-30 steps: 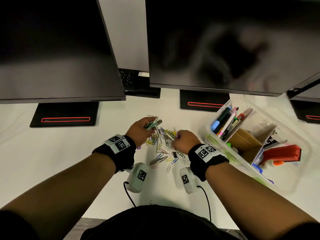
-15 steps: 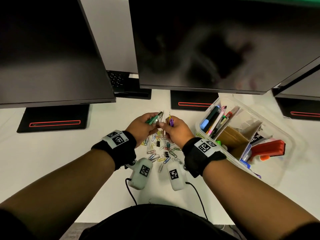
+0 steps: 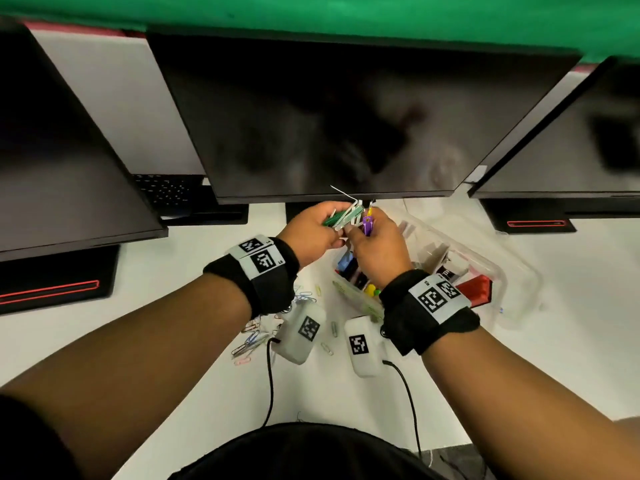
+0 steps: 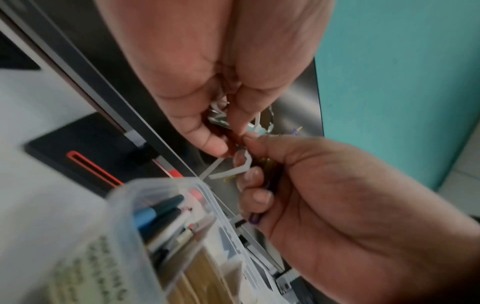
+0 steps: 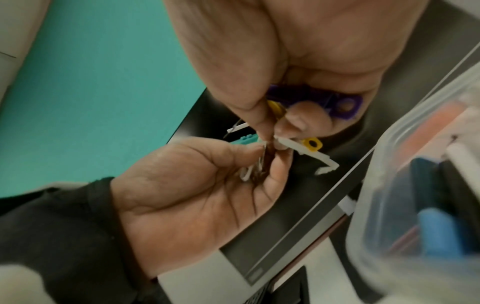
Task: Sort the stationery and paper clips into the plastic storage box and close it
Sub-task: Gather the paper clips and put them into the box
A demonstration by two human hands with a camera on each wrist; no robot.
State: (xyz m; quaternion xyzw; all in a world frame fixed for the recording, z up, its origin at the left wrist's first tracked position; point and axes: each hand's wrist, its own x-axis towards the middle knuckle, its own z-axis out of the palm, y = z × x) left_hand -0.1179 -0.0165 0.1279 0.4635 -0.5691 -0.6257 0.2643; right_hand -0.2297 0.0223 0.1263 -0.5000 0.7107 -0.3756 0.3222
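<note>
My left hand [image 3: 334, 228] grips a bundle of green and white clips [image 3: 346, 216] in the air over the left end of the clear plastic storage box [image 3: 516, 271]. Touching it, my right hand [image 3: 362, 233] pinches a purple clip [image 3: 367, 224] and a yellow one. In the right wrist view the purple clip [image 5: 340, 105] lies under curled fingers, and the right thumb meets the left hand's clips [image 5: 249, 166]. The left wrist view shows a bent white clip [image 4: 233, 170] between both hands. Several loose paper clips [image 3: 254, 337] lie on the white desk below my left wrist.
The open box holds pens [image 3: 346, 263], a cardboard divider and a red stapler [image 3: 479, 289]. Three dark monitors [image 3: 311, 116] overhang the back of the desk, with black bases [image 3: 52, 289] left and right. A keyboard [image 3: 162, 192] sits behind.
Both hands have risen from the pile of clips on the desk and moved right, over the box's left end, still holding their clips. The hands now touch.
</note>
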